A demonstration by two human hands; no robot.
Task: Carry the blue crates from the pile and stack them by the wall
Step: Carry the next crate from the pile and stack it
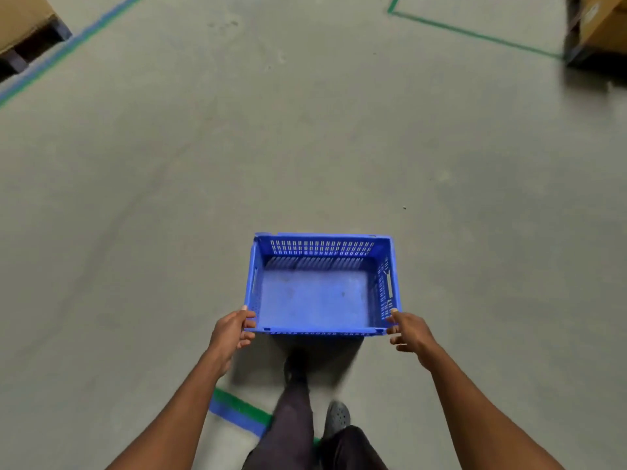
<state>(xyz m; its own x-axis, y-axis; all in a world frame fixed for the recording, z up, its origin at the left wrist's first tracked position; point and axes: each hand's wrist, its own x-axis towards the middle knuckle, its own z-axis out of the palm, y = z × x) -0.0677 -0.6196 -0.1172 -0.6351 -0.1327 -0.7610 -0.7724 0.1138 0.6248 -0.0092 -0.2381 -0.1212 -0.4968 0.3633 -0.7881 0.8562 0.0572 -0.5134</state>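
Observation:
An empty blue crate [315, 296] with slotted walls hangs in front of me above the grey floor, held level. My left hand [230, 332] grips its near left corner. My right hand [409, 330] grips its near right corner. My legs and a dark shoe show below the crate. Neither the pile nor the wall is in view.
A cardboard box on a dark pallet [23, 32] stands at the far left behind a blue and green floor line [68, 49]. Another boxed pallet [597, 28] stands at the far right beside a green line. Tape [237, 412] crosses the floor by my feet.

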